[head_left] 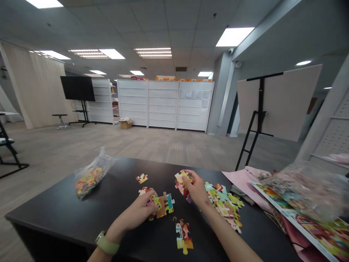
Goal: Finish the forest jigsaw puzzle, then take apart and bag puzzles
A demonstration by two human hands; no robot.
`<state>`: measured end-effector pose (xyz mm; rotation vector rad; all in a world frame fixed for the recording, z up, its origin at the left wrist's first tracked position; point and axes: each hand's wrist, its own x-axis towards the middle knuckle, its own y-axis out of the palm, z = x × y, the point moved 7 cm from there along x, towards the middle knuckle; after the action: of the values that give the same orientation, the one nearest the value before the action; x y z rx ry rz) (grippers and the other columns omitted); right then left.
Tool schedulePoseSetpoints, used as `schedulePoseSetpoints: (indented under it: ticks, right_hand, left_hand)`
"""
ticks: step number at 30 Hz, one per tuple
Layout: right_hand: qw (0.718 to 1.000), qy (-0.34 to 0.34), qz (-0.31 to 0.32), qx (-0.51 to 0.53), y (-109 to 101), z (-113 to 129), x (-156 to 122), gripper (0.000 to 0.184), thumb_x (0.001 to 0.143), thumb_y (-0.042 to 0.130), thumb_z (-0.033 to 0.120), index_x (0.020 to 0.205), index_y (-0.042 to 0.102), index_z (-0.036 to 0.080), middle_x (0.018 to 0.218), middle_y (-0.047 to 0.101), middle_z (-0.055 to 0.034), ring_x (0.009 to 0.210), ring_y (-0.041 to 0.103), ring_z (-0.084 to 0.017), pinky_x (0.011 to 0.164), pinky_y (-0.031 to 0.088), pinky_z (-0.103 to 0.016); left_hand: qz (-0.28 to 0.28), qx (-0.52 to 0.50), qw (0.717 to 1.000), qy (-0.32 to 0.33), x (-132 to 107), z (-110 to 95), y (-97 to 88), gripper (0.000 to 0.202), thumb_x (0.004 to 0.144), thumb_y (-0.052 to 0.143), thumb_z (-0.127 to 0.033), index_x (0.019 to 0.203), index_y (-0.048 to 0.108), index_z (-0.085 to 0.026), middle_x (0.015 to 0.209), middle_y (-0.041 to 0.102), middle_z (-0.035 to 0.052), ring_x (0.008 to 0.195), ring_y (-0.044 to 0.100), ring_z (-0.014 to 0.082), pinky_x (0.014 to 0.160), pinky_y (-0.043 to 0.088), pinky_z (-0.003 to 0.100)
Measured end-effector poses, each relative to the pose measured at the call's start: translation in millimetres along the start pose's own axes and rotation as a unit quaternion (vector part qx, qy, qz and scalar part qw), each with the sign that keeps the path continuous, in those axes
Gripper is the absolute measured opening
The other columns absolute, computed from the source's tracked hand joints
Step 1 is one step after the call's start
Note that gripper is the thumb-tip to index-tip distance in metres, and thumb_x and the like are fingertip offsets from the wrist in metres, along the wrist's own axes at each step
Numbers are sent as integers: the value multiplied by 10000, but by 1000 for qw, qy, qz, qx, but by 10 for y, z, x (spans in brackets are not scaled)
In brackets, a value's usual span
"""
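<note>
My left hand [139,213], with a pale green watch band [107,244] on its wrist, grips the edge of a small joined cluster of jigsaw pieces [163,205] on the black table [54,207]. My right hand [197,189] pinches a few joined pieces [182,183] just above the table. Beside that hand lies a larger heap of green and orange pieces [225,205]. Nearer me sits a joined strip showing a cartoon figure [184,236], and a lone fragment [141,178] lies farther off.
A clear plastic bag of pieces [92,175] lies at the table's left end. A blurred bag [302,193] hangs over a printed picture sheet [321,233] and pink paper [240,183] at right. A black easel with a board [259,109] stands beyond the table.
</note>
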<state>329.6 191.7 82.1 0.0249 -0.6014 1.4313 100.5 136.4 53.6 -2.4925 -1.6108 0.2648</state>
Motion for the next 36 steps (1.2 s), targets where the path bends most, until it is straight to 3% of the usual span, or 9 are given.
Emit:
schedulePoseSetpoints:
  ticks: [8, 15, 18, 20, 25, 29, 32, 34, 36]
  right_hand:
    - [971, 92, 95, 198, 438, -50, -188, 400, 732, 771, 537, 882, 667, 182, 641, 695, 5, 586, 679, -181, 557, 538, -273]
    - [947, 131, -56, 288, 53, -244, 25, 484, 708, 753, 580, 1012, 624, 226, 727, 717, 22, 619, 689, -156, 567, 544, -249]
    - [943, 137, -80, 293, 44, -305, 34, 507, 672, 780, 572, 989, 620, 211, 651, 689, 31, 531, 654, -143, 490, 507, -229]
    - [946, 139, -74, 285, 111, -316, 2, 521, 657, 791, 568, 982, 622, 197, 582, 655, 46, 436, 593, -125, 416, 454, -215]
    - [955, 135, -63, 256, 224, -314, -57, 521, 662, 778, 574, 962, 631, 175, 506, 606, 64, 338, 506, -105, 340, 379, -203]
    - [957, 134, -76, 245, 182, -309, -54, 511, 664, 781, 569, 951, 631, 174, 531, 612, 60, 350, 515, -104, 343, 375, -199]
    - [956, 134, -81, 247, 136, -300, -50, 497, 690, 761, 567, 967, 622, 178, 547, 612, 63, 348, 510, -100, 339, 366, -197]
    - [956, 134, -82, 248, 116, -302, -45, 503, 701, 751, 570, 987, 617, 178, 546, 611, 64, 343, 502, -100, 329, 353, -194]
    - [956, 135, -83, 247, 106, -307, -42, 518, 699, 755, 570, 1003, 616, 174, 545, 616, 59, 347, 505, -102, 327, 348, -191]
  left_hand:
    - [10, -139, 990, 29, 138, -125, 248, 403, 781, 700, -505, 901, 427, -234, 830, 596, -26, 766, 613, 135, 786, 544, 338]
    - [49, -112, 992, 31, 89, -160, 414, 309, 780, 683, -406, 857, 443, -227, 705, 573, -42, 639, 575, 140, 656, 485, 298]
    - [71, 56, 991, 101, -32, -362, 686, 209, 729, 709, -269, 810, 524, -214, 839, 637, 14, 841, 593, 210, 765, 454, 331]
    - [75, 210, 965, 137, -104, -463, 884, 179, 716, 698, -217, 843, 572, -226, 983, 653, 37, 960, 556, 247, 835, 421, 354]
    - [109, 363, 920, 100, -108, -385, 1152, 293, 682, 597, -113, 944, 597, -246, 1099, 652, 60, 1007, 541, 293, 832, 402, 391]
    - [102, 371, 917, 109, -41, -349, 1146, 246, 701, 599, -113, 905, 601, -250, 1085, 654, 52, 1017, 543, 295, 824, 395, 375]
    - [49, 288, 948, 123, -14, -427, 997, 48, 828, 585, -204, 860, 596, -237, 969, 657, 30, 934, 559, 245, 786, 393, 326]
    - [17, 196, 971, 134, -27, -503, 893, 167, 939, 513, -337, 830, 560, -220, 851, 634, 9, 822, 555, 198, 732, 399, 289]
    - [41, 123, 984, 126, -58, -528, 908, 263, 981, 450, -427, 861, 539, -210, 807, 627, -3, 756, 553, 170, 687, 411, 262]
